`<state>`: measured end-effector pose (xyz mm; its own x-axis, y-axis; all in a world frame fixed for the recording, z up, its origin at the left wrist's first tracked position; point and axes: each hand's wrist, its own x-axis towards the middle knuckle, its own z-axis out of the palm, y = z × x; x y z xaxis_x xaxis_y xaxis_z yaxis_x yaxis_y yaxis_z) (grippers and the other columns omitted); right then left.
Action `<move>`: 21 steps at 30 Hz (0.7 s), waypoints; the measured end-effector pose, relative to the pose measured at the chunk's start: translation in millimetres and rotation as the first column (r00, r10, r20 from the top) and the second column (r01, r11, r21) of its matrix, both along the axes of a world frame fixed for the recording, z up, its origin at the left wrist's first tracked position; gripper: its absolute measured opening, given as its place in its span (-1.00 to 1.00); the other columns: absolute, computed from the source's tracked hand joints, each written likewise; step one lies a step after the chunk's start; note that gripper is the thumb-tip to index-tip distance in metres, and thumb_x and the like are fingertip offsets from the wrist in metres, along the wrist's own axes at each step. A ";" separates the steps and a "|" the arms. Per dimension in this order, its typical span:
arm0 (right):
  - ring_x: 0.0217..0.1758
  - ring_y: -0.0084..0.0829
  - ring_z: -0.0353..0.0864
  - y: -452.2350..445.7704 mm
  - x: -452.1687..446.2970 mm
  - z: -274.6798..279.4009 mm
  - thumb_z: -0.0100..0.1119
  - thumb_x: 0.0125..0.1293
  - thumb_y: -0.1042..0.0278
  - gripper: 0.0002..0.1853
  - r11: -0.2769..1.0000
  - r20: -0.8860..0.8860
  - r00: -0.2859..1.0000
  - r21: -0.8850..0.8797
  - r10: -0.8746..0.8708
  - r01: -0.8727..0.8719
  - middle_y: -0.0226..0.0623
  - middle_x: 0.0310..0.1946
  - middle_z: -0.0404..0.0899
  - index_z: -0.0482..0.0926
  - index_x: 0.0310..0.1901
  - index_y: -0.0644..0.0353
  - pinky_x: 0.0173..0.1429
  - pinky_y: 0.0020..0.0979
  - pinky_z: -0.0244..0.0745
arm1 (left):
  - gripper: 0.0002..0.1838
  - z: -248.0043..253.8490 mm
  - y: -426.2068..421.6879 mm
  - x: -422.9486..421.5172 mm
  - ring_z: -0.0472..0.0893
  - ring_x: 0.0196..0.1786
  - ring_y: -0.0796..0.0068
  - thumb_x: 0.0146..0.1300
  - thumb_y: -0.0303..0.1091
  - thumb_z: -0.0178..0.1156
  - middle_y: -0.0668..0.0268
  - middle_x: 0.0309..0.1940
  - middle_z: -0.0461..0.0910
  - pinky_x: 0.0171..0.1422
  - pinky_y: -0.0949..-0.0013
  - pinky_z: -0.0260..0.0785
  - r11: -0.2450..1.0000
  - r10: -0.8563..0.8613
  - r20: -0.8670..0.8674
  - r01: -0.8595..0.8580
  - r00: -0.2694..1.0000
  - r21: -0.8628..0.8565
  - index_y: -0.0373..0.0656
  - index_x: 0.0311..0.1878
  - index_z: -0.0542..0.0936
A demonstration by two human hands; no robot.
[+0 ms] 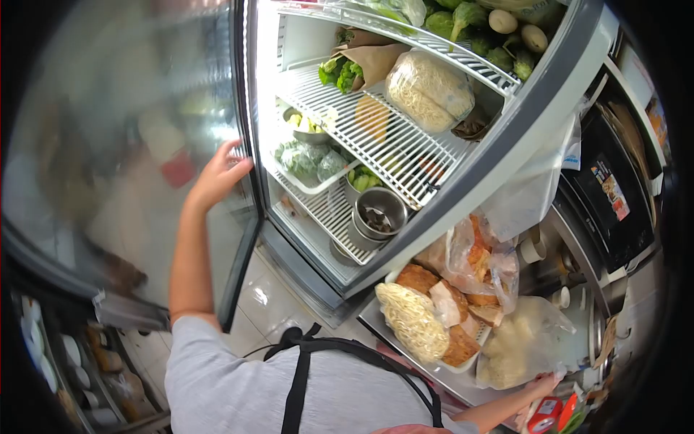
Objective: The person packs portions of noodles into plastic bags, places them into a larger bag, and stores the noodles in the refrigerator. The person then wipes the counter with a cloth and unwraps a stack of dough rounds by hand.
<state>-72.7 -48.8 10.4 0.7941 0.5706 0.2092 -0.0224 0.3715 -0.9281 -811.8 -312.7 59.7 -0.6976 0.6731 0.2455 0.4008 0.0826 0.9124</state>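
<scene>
My left hand [219,176] reaches out to the edge of the glass fridge door [235,289], which stands wide. Its fingers are apart, with thumb and fingertips at the door frame. Low at the right, my right hand [543,385] is closed at the corner of a clear plastic bag [510,354] with pale contents; its fingertips are only partly visible. Beside that bag, a tray [463,367] holds browned chunks of meat [416,280] and a bag of pale noodle-like strands [413,322]. Another clear bag [473,253] with reddish-brown pieces lies behind them.
The lit fridge has wire shelves [340,108] with a bag of pale strands [430,90], paper-wrapped greens [372,61], a white tub of wrapped greens [311,166] and metal pots [379,213]. A black appliance [603,181] is at right; stacked dishes [72,351] are lower left.
</scene>
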 end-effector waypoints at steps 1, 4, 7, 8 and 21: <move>-0.73 -0.66 0.10 -7.8 -8.3 1.9 -0.10 0.10 0.47 -0.90 1.000 -0.017 1.000 -0.008 -0.015 0.015 -0.48 -0.68 0.20 0.38 -0.32 0.19 -0.69 -0.61 0.00 | -0.40 9.9 35.9 -12.9 0.39 -0.17 0.52 0.13 -0.23 0.10 0.25 -0.15 0.37 -0.13 0.46 0.28 0.994 0.006 -0.078 0.002 0.997 0.113 -0.13 0.21 0.14; -0.74 -0.66 0.09 -15.1 -2.6 -17.2 -0.10 0.12 0.45 -0.92 0.994 0.000 1.000 -0.104 -0.030 0.030 -0.49 -0.69 0.19 0.39 -0.34 0.18 -0.70 -0.61 -0.02 | -0.26 68.8 130.9 -9.5 0.37 0.04 0.19 -0.01 -0.14 0.22 0.06 0.02 0.33 0.08 0.24 0.23 0.991 0.074 -0.336 -0.031 0.939 0.132 -0.12 0.22 0.14; -0.76 -0.66 0.11 -23.1 15.2 -46.2 -0.08 0.12 0.42 -0.93 0.985 -0.015 1.000 -0.169 -0.021 0.018 -0.48 -0.68 0.24 0.40 -0.36 0.16 -0.71 -0.63 -0.01 | -0.17 111.1 217.6 -22.0 0.14 0.23 -0.08 -0.08 -0.02 0.24 -0.05 0.18 0.15 0.27 0.11 0.02 0.992 0.119 -0.723 -0.047 0.680 0.120 -0.18 0.22 0.14; -0.77 -0.66 0.12 -25.3 13.6 -52.7 -0.07 0.12 0.42 -0.93 0.977 -0.034 0.997 -0.205 -0.068 0.059 -0.47 -0.67 0.26 0.40 -0.36 0.15 -0.71 -0.63 -0.01 | -0.20 118.9 243.0 -29.9 0.11 0.25 -0.03 -0.07 0.00 0.19 0.01 0.19 0.15 0.27 0.12 0.01 0.990 0.116 -0.777 -0.131 0.618 0.044 -0.13 0.22 0.16; -0.68 -0.70 0.26 -54.8 -2.2 -65.3 0.01 0.06 0.43 -0.84 0.952 0.117 0.992 -0.306 0.053 -0.014 -0.56 -0.61 0.32 0.40 -0.26 0.03 -0.67 -0.72 0.16 | -0.54 111.3 360.8 -168.8 0.55 -0.26 0.30 -0.30 -0.17 0.26 0.14 -0.30 0.56 -0.17 0.37 0.41 0.907 -0.347 -0.461 0.167 0.816 -0.387 -0.24 -0.26 0.56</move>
<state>-74.9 -103.6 -54.9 0.7526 0.6481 0.1160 0.0911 0.0720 -0.9932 -980.6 48.1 171.1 -0.3213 0.9114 0.2570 0.8455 0.1539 0.5113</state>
